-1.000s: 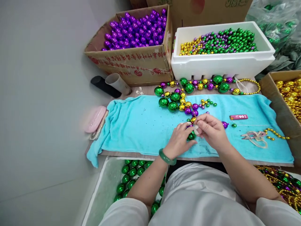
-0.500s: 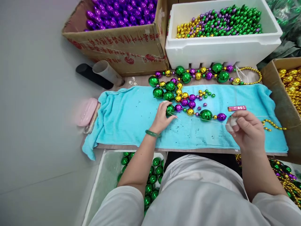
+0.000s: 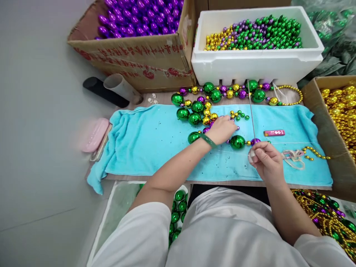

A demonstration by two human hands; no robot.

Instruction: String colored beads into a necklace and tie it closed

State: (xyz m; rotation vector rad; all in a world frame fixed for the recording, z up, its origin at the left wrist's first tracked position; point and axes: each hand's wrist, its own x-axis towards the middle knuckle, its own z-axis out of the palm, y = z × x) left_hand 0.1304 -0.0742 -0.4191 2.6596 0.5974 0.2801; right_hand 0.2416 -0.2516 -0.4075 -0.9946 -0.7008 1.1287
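Note:
My left hand (image 3: 224, 129), with a green bangle at the wrist, reaches over the loose purple and gold beads on the turquoise towel (image 3: 155, 141), fingers curled on them; what it grips is hidden. My right hand (image 3: 265, 160) pinches a long thin needle (image 3: 251, 111) that stands nearly upright. A strung run lies between the hands: a large green ball (image 3: 237, 142), a purple bead (image 3: 255, 141) and another green ball (image 3: 194, 137) near my left wrist. A thin thread runs right across the towel.
A cardboard box of purple balls (image 3: 144, 22) and a white foam box of mixed beads (image 3: 256, 40) stand behind. A box of gold balls (image 3: 342, 111) is at right. Finished strands (image 3: 230, 92), a red lighter (image 3: 274, 132), scissors (image 3: 292, 155), two tubes (image 3: 111, 91), a pink case (image 3: 94, 134).
My left hand moved right from the green ball to the loose beads. My right hand swung back left and tipped the needle upright. The camera shifted slightly.

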